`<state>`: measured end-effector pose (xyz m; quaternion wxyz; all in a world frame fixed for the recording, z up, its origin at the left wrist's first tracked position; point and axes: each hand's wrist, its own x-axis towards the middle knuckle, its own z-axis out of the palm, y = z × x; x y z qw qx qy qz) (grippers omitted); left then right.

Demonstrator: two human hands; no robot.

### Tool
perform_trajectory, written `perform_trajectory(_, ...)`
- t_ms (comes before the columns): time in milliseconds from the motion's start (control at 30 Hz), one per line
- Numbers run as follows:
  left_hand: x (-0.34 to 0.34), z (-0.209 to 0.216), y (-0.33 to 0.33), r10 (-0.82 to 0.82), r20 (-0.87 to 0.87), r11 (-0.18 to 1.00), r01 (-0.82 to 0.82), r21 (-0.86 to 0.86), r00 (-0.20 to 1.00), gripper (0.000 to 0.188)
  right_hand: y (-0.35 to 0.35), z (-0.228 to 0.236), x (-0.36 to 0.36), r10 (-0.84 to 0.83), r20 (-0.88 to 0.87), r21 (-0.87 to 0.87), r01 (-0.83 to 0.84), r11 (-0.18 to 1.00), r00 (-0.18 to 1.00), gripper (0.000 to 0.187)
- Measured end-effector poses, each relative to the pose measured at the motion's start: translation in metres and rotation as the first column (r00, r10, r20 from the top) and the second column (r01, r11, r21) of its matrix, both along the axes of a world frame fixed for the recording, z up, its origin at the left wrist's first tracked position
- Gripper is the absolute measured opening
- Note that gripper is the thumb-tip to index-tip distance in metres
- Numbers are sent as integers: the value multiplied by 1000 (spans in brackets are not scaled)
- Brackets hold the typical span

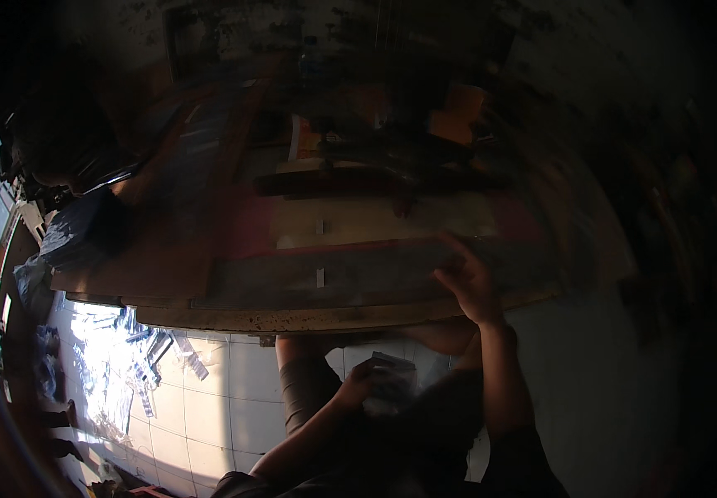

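Note:
My left hand [360,383] is low over my lap, below the table edge. Its fingers are closed on the side of a clear plastic bag [392,383] whose contents are too dim to make out. Over the front right of the table, my right hand [473,286] is raised, index finger stretched forward and thumb apart from it; nothing shows between them. A small pale strip [320,277] lies on the grey front part of the tabletop. Behind it, a second pale strip [319,226] rests on a yellowish panel [392,220] with pink ends.
A dark long bar [367,181] crosses behind the panel, blurred. The worn table edge [309,318] curves before my knees. A dark blue plastic-wrapped bundle [83,228] sits at the left. Many cut strips [147,349] litter the sunlit tiled floor. The right side is very dark.

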<state>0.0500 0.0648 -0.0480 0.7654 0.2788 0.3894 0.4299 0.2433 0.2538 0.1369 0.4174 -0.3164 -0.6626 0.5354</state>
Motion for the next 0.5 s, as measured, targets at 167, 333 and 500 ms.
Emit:
perform_trajectory(167, 3, 5, 3, 33, -54, 999, -32, 23, 998, 39, -1, -4, 13, -109, -10, 80, 109, 991, 994, 65)
perform_trajectory(333, -2, -15, 3, 60, -67, 998, -58, 30, 996, 38, 0, -6, 11, -37, -64, 139, 46, 989, 997, 69)
perform_trajectory(500, 0, -10, 4, 100, -72, 994, -97, 45, 992, 36, -1, -4, 16, 83, -157, 128, -63, 990, 984, 69)
